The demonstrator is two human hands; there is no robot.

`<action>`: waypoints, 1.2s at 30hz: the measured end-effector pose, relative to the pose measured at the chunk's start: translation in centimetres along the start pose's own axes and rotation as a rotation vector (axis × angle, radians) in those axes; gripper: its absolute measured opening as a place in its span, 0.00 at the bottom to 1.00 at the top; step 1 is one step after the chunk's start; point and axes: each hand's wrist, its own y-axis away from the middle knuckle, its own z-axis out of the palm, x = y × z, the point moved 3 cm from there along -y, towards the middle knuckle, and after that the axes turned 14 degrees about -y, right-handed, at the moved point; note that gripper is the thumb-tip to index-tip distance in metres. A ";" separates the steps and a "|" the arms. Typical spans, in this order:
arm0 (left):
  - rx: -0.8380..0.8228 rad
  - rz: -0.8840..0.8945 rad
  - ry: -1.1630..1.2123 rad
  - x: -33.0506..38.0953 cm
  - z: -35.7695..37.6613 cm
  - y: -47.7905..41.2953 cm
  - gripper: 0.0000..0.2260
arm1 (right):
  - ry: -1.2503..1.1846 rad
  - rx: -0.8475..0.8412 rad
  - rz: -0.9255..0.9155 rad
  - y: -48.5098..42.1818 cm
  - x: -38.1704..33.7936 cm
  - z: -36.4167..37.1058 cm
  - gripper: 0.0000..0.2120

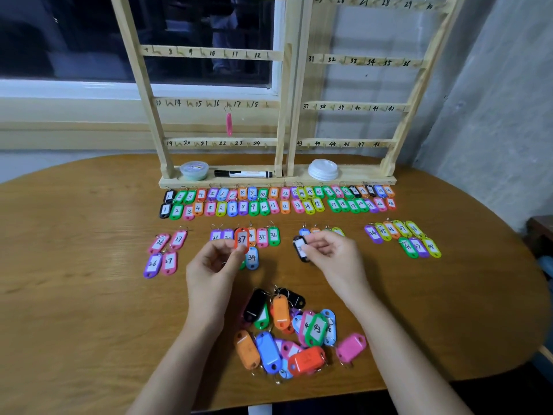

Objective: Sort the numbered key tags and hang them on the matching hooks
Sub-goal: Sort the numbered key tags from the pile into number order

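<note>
This looks like a plain work room. A big wooden table (89,295) stands by a dark window (74,40) and a bare grey wall (493,115). On the table are a wooden rack (287,115) with numbered hooks, a black marker (244,174) and rows of coloured key tags (264,206).

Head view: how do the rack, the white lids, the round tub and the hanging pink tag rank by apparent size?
1. rack
2-3. white lids and round tub: they look about alike, so they are not ranked
4. hanging pink tag, seen edge-on
</note>
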 end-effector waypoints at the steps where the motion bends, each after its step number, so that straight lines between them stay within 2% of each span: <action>1: -0.001 -0.004 0.001 0.0 0.0 0.0 0.03 | 0.047 -0.021 0.001 -0.2 0.1 0.9 0.09; 4: 0.006 -0.017 -0.005 -0.1 -0.1 0.0 0.03 | 0.205 -0.075 0.007 -0.5 0.2 2.9 0.07; 7: 0.001 -0.030 -0.008 -0.1 -0.2 0.0 0.02 | 0.310 -0.103 0.049 -0.9 0.6 3.8 0.10; 14: -0.032 -0.046 -0.022 0.4 0.0 0.1 0.02 | 0.415 -0.093 0.038 -0.9 0.5 4.3 0.13; 16: -0.041 -0.050 -0.012 0.5 -0.1 0.2 0.03 | 0.369 -0.081 0.008 -0.6 -0.1 4.2 0.10; 19: -0.069 -0.056 0.021 0.5 0.1 0.2 0.04 | 0.169 -0.065 -0.031 0.4 -1.7 4.0 0.03; 22: -0.124 -0.043 0.033 0.6 0.3 0.4 0.04 | -0.058 -0.120 0.050 2.0 -2.9 4.2 0.03; 25: -0.231 -0.005 0.003 0.9 0.5 0.9 0.04 | -0.186 -0.134 0.132 2.9 -3.0 4.6 0.06; 28: -0.305 0.047 -0.046 1.1 0.5 1.2 0.05 | -0.256 -0.105 0.156 3.3 -2.9 4.9 0.06; 33: -0.268 0.134 -0.236 0.9 -1.5 0.8 0.07 | -0.317 -0.016 0.156 3.6 -3.1 3.7 0.08; 36: -0.313 0.171 -0.381 0.4 -2.7 1.2 0.07 | -0.306 -0.009 0.174 4.0 -3.1 2.7 0.08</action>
